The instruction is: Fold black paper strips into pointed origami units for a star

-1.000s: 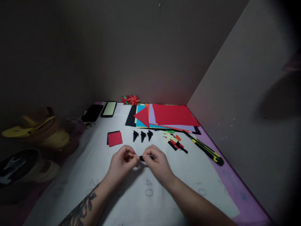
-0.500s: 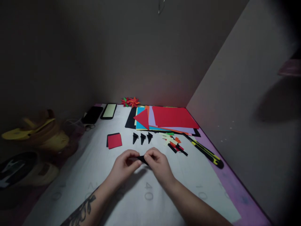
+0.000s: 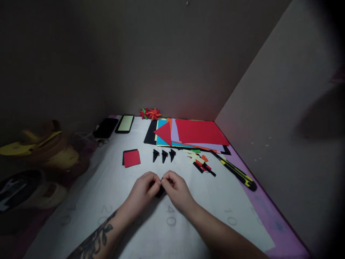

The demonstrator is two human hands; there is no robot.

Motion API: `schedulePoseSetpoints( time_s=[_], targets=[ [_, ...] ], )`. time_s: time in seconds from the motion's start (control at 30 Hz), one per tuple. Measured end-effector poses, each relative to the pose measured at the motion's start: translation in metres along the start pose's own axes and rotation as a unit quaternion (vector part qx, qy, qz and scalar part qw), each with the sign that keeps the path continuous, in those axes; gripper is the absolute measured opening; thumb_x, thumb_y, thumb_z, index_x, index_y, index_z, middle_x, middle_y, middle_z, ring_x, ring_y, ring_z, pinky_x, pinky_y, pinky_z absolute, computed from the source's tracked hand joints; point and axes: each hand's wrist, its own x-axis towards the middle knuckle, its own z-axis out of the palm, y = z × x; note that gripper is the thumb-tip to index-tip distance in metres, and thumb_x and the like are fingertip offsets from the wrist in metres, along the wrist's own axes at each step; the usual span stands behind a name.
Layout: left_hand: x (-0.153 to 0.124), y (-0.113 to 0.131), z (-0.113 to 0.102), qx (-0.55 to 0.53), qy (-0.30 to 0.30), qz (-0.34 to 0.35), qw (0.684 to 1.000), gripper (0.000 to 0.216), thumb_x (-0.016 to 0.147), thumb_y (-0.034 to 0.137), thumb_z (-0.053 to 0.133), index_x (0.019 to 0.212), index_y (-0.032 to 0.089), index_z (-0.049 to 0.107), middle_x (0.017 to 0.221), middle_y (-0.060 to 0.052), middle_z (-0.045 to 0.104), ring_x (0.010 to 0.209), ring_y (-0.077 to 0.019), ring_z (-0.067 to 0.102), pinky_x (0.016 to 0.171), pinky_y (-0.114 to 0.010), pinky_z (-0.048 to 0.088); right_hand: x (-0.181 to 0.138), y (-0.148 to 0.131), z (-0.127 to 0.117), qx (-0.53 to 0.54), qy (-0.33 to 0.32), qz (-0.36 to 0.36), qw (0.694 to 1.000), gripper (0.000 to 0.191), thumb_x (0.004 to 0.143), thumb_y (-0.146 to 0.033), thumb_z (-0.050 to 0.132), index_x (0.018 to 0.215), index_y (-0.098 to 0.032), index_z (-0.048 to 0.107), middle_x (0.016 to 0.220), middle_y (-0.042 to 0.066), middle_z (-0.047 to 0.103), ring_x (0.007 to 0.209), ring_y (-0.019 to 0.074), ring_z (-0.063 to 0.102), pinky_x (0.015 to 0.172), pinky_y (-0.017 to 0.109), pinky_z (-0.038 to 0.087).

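Note:
A small piece of black paper [image 3: 160, 192] is pinched between my two hands, low over the white mat; fingers cover much of it. My left hand [image 3: 147, 187] grips its left side with thumb and fingertips. From the other side, my right hand [image 3: 175, 187] pinches it, with both sets of fingertips almost touching. Just beyond the hands, three folded black paper pieces [image 3: 164, 156] stand in a row. To their left lies a red paper square [image 3: 132, 158] on top of black paper.
Coloured paper sheets [image 3: 202, 132] lie at the back, near two paper stars [image 3: 154, 114]. Paper scraps [image 3: 199, 160] and a yellow-black utility knife [image 3: 238, 173] are at right. Two phones [image 3: 125, 124] rest back left. A yellow object [image 3: 58, 154] and a cap [image 3: 21, 189] sit left.
My hands have drawn closer together, and the black paper has turned so that it hangs below the fingertips. The view has shifted slightly; the other things stay where they were.

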Motion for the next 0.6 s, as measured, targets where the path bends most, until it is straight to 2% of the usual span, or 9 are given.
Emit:
schedulePoseSetpoints(
  time_s=[0.1,0.27,0.43,0.5,0.6],
  targets=[
    [-0.001,0.002,0.001,0.005,-0.018,0.003,1.0,0.014,0.081,0.024,0.049,0.07,0.018,0.055,0.071,-0.001,0.057,0.067,-0.0156,0.052,0.062,-0.025,0.039,0.0,-0.001,-0.001,-0.001,0.028,-0.006,1.0,0.017,0.08,-0.022,0.051,0.064,-0.021,0.045,0.062,-0.004,0.045,0.06,0.0123,0.042,0.055,0.023,0.034],
    [0.003,0.001,0.003,0.02,0.0,0.004,1.0,0.016,0.081,0.024,0.047,0.068,0.019,0.053,0.068,0.0,0.056,0.064,-0.0152,0.05,0.06,-0.025,0.037,0.007,0.005,-0.009,0.083,0.081,0.028,0.993,0.021,0.084,-0.03,0.051,0.066,-0.021,0.045,0.058,-0.005,0.04,0.055,0.0111,0.039,0.05,0.022,0.034],
    [0.005,-0.006,-0.002,0.028,0.035,-0.03,0.999,0.018,0.082,0.027,0.047,0.066,0.018,0.051,0.064,0.001,0.052,0.06,-0.0146,0.046,0.057,-0.025,0.034,0.018,0.011,-0.022,0.138,0.191,0.032,0.971,0.024,0.083,-0.034,0.053,0.066,-0.021,0.044,0.056,-0.007,0.037,0.049,0.0094,0.035,0.043,0.02,0.03],
    [0.006,-0.006,-0.003,0.006,0.044,-0.042,0.998,0.017,0.083,0.029,0.047,0.07,0.018,0.052,0.066,0.001,0.052,0.061,-0.0141,0.046,0.058,-0.025,0.035,0.017,0.01,-0.021,0.116,0.158,0.03,0.98,0.024,0.082,-0.034,0.055,0.065,-0.02,0.045,0.057,-0.007,0.039,0.05,0.0096,0.038,0.044,0.02,0.032],
    [0.005,-0.006,-0.002,-0.056,0.024,-0.039,0.997,0.014,0.085,0.031,0.049,0.083,0.018,0.053,0.073,0.001,0.054,0.066,-0.0136,0.048,0.061,-0.024,0.037,0.01,0.007,-0.012,0.067,0.089,0.005,0.994,0.022,0.082,-0.033,0.056,0.066,-0.02,0.047,0.059,-0.006,0.044,0.055,0.0106,0.043,0.051,0.021,0.035]
  ],
)
